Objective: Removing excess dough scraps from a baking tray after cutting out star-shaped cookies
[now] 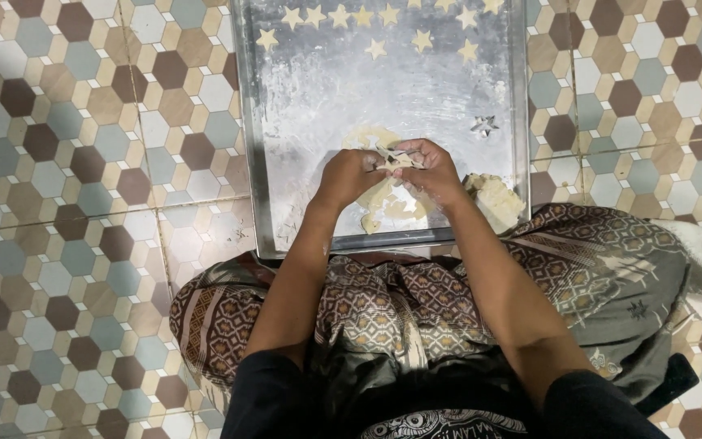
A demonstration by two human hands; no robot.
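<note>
Pale, soft dough piece [397,160] sits pinched between your left hand [349,175] and right hand [432,171], both closed on it above the floured tray [517,122]. It looks light and tears easily; support its edges gently.

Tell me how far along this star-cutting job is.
Done: about a dozen dough stars lie in rows at the tray's far end. In hand: the left hand and right hand together work a small piece of dough over the rolled sheet, which shows cut-out holes. Left: a dough lump at the tray's near right corner, and the star cutter lies idle nearby.
</note>
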